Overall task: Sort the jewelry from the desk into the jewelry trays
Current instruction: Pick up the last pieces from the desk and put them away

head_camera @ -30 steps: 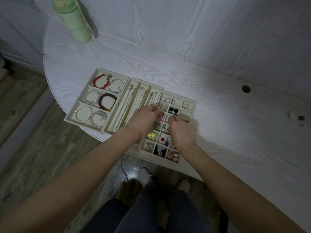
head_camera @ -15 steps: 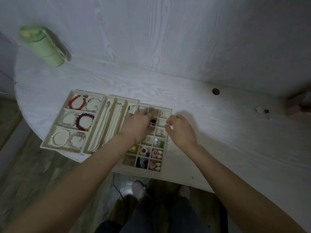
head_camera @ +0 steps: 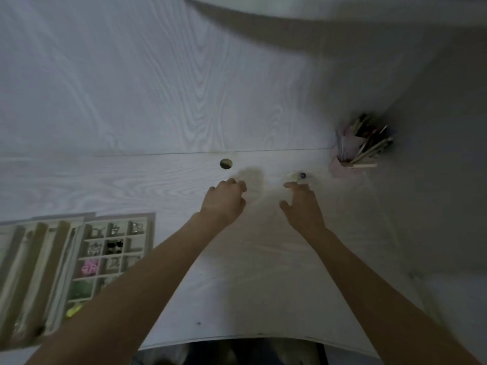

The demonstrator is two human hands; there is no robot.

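Observation:
Two small jewelry pieces, a pale one (head_camera: 292,176) and a dark bead (head_camera: 303,175), lie on the white desk near the back wall. My right hand (head_camera: 300,204) reaches toward them, fingers apart, fingertips just short of the pale piece. My left hand (head_camera: 224,201) hovers to the left, fingers curled loosely, with nothing visible in it. The jewelry trays (head_camera: 150,227) sit at the lower left: a gridded tray with small earrings and charms, and a long-slot tray (head_camera: 39,259) with chains beside it. The picture is blurred by motion.
A round cable hole (head_camera: 226,163) is in the desk just beyond my left hand. A pink holder (head_camera: 347,164) full of pens and brushes stands at the back right. The desk's curved front edge (head_camera: 237,338) runs below my arms.
Both hands have left the gridded tray and moved right and forward across the desk toward the loose pieces. My view has swung to the right, so the trays now sit at the lower left.

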